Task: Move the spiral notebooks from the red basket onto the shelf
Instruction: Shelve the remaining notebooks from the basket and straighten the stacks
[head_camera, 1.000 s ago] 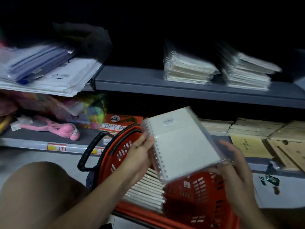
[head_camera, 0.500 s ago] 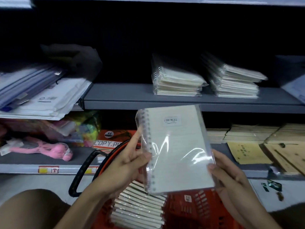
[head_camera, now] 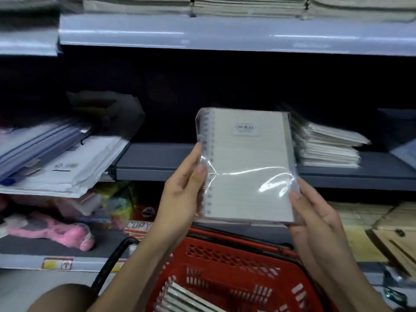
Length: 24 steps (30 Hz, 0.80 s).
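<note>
Head view. One notebook [head_camera: 247,167] held upright in clear wrap, spiral along its left edge, small label near the top of the cover. Left hand [head_camera: 182,197] gripping the spiral side: thumb over the front, fingers curled behind. Right hand [head_camera: 315,212] gripping the lower right corner: thumb on the wrap, fingers behind. Two hands, one notebook, raised in front of the middle shelf [head_camera: 157,163] and above the basket [head_camera: 225,273].

Red basket below the hands, slotted walls, one black handle [head_camera: 112,262] hanging down on its left side. More notebooks [head_camera: 180,298] lying in the basket at the bottom edge of view; several spines visible, exact count not readable.

One stack of wrapped notebooks [head_camera: 326,147] on the middle shelf, just right of the held one and partly behind it; layers too blurred to count. Anything directly behind the held notebook hidden.

Left on the same level: one slanted pile of white envelopes and blue folders [head_camera: 56,158]. Top shelf: row of pale paper stacks [head_camera: 247,5], at least three, cut off by the frame. Bottom shelf: one pink toy [head_camera: 67,233] in wrap at left, one orange copy-paper pack [head_camera: 139,221] behind the left forearm, brown paper stacks [head_camera: 371,221] at right. One yellow-red price tag [head_camera: 58,264] on the bottom shelf edge.
</note>
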Available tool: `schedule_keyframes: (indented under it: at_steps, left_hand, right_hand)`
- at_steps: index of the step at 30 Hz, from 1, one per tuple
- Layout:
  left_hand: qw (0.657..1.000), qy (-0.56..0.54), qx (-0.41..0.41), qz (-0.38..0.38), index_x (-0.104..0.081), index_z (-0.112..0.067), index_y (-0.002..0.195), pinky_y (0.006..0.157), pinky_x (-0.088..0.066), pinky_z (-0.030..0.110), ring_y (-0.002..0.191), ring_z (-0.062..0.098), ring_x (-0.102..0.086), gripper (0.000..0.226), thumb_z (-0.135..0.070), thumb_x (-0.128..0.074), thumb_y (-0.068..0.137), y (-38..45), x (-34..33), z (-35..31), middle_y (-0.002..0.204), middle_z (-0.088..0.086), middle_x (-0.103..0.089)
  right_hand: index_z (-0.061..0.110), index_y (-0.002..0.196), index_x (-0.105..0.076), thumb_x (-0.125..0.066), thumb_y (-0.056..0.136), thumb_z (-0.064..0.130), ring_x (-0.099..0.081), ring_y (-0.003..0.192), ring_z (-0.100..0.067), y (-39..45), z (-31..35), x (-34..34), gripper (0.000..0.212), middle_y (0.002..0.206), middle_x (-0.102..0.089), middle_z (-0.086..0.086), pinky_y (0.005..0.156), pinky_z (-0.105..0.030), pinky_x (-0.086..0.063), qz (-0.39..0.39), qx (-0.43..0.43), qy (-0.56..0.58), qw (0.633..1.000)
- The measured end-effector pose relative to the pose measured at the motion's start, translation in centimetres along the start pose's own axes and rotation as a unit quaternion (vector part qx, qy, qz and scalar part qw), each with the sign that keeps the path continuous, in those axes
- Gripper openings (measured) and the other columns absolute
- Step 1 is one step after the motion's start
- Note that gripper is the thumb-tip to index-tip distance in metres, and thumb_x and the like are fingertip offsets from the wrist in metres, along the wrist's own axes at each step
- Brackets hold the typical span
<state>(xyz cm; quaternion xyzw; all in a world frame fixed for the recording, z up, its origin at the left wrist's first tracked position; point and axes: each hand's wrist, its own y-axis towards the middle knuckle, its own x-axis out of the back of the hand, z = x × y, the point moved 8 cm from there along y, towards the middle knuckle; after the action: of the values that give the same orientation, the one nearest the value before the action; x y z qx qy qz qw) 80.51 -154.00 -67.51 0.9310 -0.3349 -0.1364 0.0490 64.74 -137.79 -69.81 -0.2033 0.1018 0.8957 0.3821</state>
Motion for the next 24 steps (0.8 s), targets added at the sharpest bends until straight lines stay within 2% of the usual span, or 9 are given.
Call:
schedule_keyframes:
  at_steps: [4,8,10,12,14,16,18,21,24]
  left_hand:
    - [0.999,-0.019,0.017,0.035,-0.043,-0.031,0.146,0.095,-0.054,0.026,0.116,0.009,-0.066,0.045,-0.018,-0.048,0.103,4.0,-1.6,-2.3,0.129,-0.007,-0.068]
    - [0.999,0.008,0.005,-0.033,-0.055,-0.017,0.136,0.063,-0.051,0.016,0.081,0.003,-0.07,0.037,-0.017,-0.056,0.1,6.7,-1.6,-2.5,0.117,0.008,-0.072]
    - [0.998,-0.015,0.016,-0.054,-0.057,-0.017,0.134,0.073,-0.052,0.02,0.092,0.006,-0.071,0.041,-0.02,-0.065,0.095,6.1,-1.2,-2.1,0.119,0.002,-0.072]
    - [0.998,0.032,0.004,-0.053,-0.058,-0.023,0.131,0.086,-0.054,0.021,0.102,0.009,-0.071,0.047,-0.025,-0.075,0.087,4.6,-1.2,-2.0,0.121,-0.005,-0.071]
    - [0.993,0.089,-0.025,-0.067,-0.061,-0.022,0.124,0.083,-0.056,0.018,0.092,0.01,-0.075,0.046,-0.022,-0.078,0.081,3.0,-1.2,-2.0,0.103,-0.003,-0.077]
    - [0.988,0.099,-0.068,-0.092,-0.067,-0.016,0.114,0.079,-0.057,0.019,0.081,0.013,-0.075,0.036,-0.016,-0.077,0.079,2.7,-1.6,-2.1,0.09,0.005,-0.077]
    - [0.979,0.125,-0.118,-0.108,-0.073,-0.012,0.105,0.077,-0.056,0.016,0.081,0.013,-0.075,0.023,-0.011,-0.077,0.083,3.3,-2.2,-2.3,0.096,0.01,-0.074]
    - [0.971,0.143,-0.144,-0.128,-0.075,-0.009,0.104,0.077,-0.053,0.012,0.083,0.007,-0.073,0.02,-0.008,-0.077,0.084,4.8,-2.4,-2.5,0.102,0.008,-0.071]
    - [0.963,0.176,-0.134,-0.152,-0.074,-0.018,0.105,0.072,-0.051,0.009,0.081,0.005,-0.071,0.019,-0.018,-0.077,0.086,7.2,-1.7,-2.4,0.102,0.002,-0.072]
  right_hand:
    - [0.007,0.129,-0.059,-0.046,0.102,0.008,-0.069,0.112,-0.021,3.9,1.3,-0.5,0.031,0.121,-0.072,-0.01,0.093,-0.034,-0.055,-0.019,-0.004,0.018,1.0]
    - [-0.004,0.126,-0.059,-0.049,0.101,0.01,-0.067,0.114,-0.026,8.1,1.7,-0.7,0.03,0.122,-0.07,-0.016,0.082,-0.031,-0.061,-0.022,-0.06,0.031,0.997]
    - [-0.007,0.132,-0.052,-0.053,0.099,0.011,-0.066,0.117,-0.027,8.9,2.1,-0.8,0.038,0.126,-0.067,-0.021,0.086,-0.035,-0.06,-0.001,-0.068,0.062,0.996]
    - [-0.004,0.14,-0.041,-0.061,0.091,0.006,-0.063,0.12,-0.032,8.8,2.2,-0.4,0.054,0.129,-0.062,-0.025,0.099,-0.044,-0.053,0.011,-0.05,0.108,0.993]
    - [0.004,0.137,-0.043,-0.061,0.084,-0.002,-0.066,0.114,-0.03,8.0,1.6,0.6,0.056,0.118,-0.063,-0.022,0.101,-0.045,-0.051,-0.023,-0.033,0.109,0.993]
    - [0.005,0.131,-0.047,-0.057,0.087,-0.009,-0.069,0.099,-0.022,7.6,1.3,1.5,0.047,0.1,-0.063,-0.015,0.091,-0.032,-0.058,-0.056,-0.001,0.065,0.996]
    - [0.004,0.128,-0.051,-0.059,0.088,-0.007,-0.07,0.089,-0.017,8.0,1.9,1.8,0.042,0.095,-0.064,-0.014,0.08,-0.024,-0.06,-0.077,0.041,0.021,0.996]
    - [0.007,0.126,-0.056,-0.07,0.087,0.003,-0.073,0.079,-0.024,9.3,2.9,1.4,0.042,0.09,-0.07,-0.017,0.072,-0.027,-0.061,-0.09,0.074,-0.052,0.992]
    - [0.014,0.132,-0.058,-0.077,0.085,0.016,-0.066,0.058,-0.023,11.4,2.4,0.2,0.051,0.071,-0.069,-0.012,0.054,-0.029,-0.058,-0.096,0.049,-0.133,0.985]
